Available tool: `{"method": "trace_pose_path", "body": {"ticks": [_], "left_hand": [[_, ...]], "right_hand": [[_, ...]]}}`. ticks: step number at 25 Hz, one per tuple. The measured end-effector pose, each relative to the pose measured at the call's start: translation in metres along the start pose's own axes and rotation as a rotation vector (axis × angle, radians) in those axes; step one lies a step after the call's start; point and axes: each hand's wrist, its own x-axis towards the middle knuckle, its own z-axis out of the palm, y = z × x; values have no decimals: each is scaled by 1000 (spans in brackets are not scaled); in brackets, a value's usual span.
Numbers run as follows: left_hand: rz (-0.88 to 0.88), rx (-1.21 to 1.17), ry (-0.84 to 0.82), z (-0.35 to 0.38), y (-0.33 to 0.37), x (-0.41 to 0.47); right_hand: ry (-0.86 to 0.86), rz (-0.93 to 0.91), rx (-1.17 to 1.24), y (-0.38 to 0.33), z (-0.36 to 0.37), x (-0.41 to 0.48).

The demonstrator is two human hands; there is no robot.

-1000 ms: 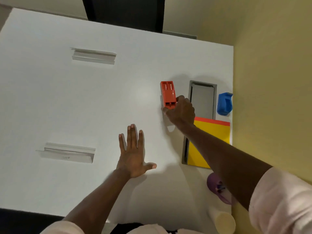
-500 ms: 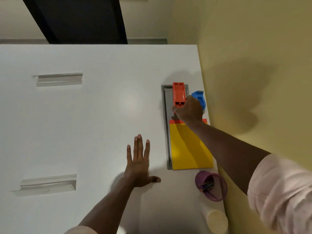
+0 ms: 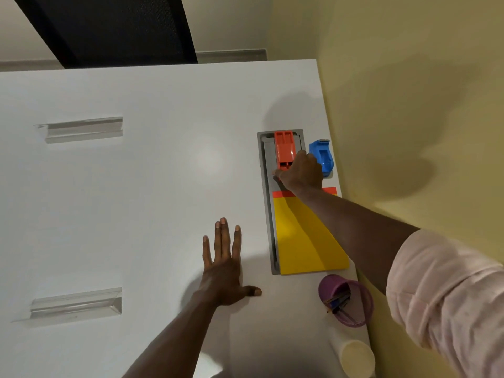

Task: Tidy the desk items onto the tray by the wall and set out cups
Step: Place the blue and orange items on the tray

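Note:
A long grey tray (image 3: 268,214) lies along the desk's right side by the yellow wall. An orange stapler (image 3: 284,148) rests at the tray's far end, and my right hand (image 3: 301,171) grips its near end. A yellow notepad with a red strip (image 3: 305,238) covers the tray's near half. My left hand (image 3: 223,266) lies flat on the white desk, fingers spread, holding nothing. A purple cup (image 3: 347,298) with pens stands near the tray's front end. A cream cup (image 3: 356,357) stands closer to me.
A blue tape dispenser (image 3: 321,155) sits between the tray and the wall. Two clear acrylic holders (image 3: 81,129) (image 3: 76,305) lie on the desk's left part. A dark chair back (image 3: 114,28) stands beyond the far edge.
My right hand carried the orange stapler from the desk beside the tray onto the tray's far end. My left hand stayed flat on the desk.

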Motion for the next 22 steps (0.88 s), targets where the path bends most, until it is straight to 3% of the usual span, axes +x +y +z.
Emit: {"method": "trace_pose_path", "body": {"ticks": [10,19,22], "left_hand": [[21,18,10,-7,4,-3],[6,43,-79,-22,13,-6],[3,84,-9,-29,14,-16]], "right_hand": [[98,-77,-39,-1,-17,-17],[310,99,308,33,-104,-137],[316,137,400,65,-116,-202]]}}
